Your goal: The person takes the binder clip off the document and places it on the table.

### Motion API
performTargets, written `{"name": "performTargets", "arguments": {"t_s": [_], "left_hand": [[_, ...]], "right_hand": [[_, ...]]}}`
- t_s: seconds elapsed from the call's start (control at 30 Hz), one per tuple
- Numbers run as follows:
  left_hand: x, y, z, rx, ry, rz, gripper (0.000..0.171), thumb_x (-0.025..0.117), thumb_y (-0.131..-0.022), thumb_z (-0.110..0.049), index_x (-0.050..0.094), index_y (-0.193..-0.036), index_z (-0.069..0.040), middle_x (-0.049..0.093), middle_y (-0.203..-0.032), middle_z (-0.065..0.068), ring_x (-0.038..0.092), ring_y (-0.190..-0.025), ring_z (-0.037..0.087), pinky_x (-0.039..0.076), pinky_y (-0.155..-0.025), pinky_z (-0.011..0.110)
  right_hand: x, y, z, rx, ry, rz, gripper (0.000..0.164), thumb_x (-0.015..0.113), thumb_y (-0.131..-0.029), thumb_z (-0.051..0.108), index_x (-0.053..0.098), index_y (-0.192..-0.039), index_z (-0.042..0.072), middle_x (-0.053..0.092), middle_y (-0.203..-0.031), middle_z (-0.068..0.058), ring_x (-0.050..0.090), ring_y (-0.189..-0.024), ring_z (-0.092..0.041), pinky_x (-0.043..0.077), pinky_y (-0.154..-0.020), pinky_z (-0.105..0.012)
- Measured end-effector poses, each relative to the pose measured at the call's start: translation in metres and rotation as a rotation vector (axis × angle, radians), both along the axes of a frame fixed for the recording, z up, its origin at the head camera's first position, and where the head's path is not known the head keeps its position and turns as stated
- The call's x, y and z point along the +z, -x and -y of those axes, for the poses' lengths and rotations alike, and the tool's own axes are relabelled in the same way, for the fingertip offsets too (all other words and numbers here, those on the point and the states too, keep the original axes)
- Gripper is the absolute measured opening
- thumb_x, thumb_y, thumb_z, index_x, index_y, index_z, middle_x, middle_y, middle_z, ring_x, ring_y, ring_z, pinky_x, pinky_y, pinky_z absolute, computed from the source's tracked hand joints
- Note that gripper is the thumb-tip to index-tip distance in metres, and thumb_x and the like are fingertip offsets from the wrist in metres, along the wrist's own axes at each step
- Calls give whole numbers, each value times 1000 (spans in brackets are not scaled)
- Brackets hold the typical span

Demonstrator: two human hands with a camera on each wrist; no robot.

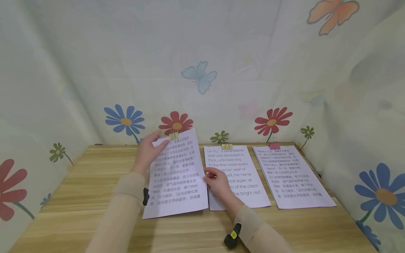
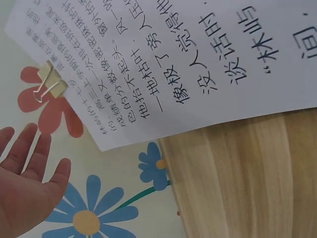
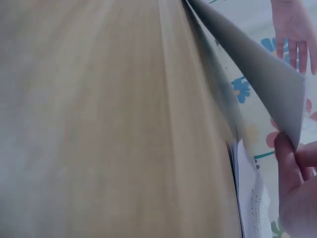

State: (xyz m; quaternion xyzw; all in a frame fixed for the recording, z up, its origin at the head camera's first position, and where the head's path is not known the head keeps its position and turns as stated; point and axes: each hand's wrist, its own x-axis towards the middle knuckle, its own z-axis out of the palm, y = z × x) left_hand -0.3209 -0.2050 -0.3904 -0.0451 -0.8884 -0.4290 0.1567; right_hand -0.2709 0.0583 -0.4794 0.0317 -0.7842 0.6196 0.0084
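Observation:
A stack of sheets printed in Chinese [image 1: 177, 179], held at its top by a yellow binder clip [image 1: 174, 135], is raised from the table at a tilt. My right hand [image 1: 218, 181] pinches its right edge between thumb and fingers; the right wrist view shows the stack [image 3: 262, 74] standing off the wood with the right hand [image 3: 297, 193] on its edge. Close to the upper left corner is my left hand [image 1: 149, 153]. In the left wrist view that hand [image 2: 27, 188] has spread, relaxed fingers, apart from the paper and the clip [image 2: 53, 82].
To the right lie an English-printed stack [image 1: 240, 175] with a yellow clip [image 1: 226, 146] and another Chinese-printed stack [image 1: 294, 179] with a pink clip [image 1: 274, 146]. The wooden table [image 1: 177, 235] meets a flowered cloth backdrop [image 1: 221, 116] behind and at both sides.

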Motion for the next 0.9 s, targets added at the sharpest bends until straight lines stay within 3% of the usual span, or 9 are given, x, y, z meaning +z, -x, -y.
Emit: {"name": "performTargets", "arguments": {"t_s": [0.33, 0.57, 0.7, 0.9], "left_hand": [[44, 8, 2, -27, -70, 74, 73, 66, -94, -46, 35, -155, -21, 46, -149, 13, 40, -138, 34, 31, -112, 55], [68, 6, 8, -105, -44, 127, 68, 63, -96, -44, 39, -153, -15, 48, -147, 15, 43, -135, 35, 33, -111, 55], [75, 4, 16, -166, 8, 180, 62, 61, -99, -36, 41, -150, -7, 47, -147, 18, 42, -135, 38, 35, -110, 54], [77, 5, 28, -171, 16, 194, 55, 59, -101, -25, 42, -149, -5, 49, -145, 20, 43, -134, 38, 35, -110, 53]], "right_hand": [[7, -6, -9, -25, 22, -103, 32, 72, -85, -3, 71, -116, 2, 64, -88, -6, 59, -78, -14, 54, -69, -21], [3, -8, -11, -40, 31, -125, 27, 73, -85, -3, 73, -111, 4, 65, -87, -5, 60, -77, -13, 51, -70, -21], [2, -9, -11, -41, 57, -84, 27, 73, -85, -3, 74, -111, 5, 64, -87, -4, 61, -78, -14, 51, -68, -22], [1, -9, -11, -55, 123, -51, 29, 73, -84, -4, 74, -111, 5, 64, -86, -4, 60, -77, -14, 52, -67, -21]]}}
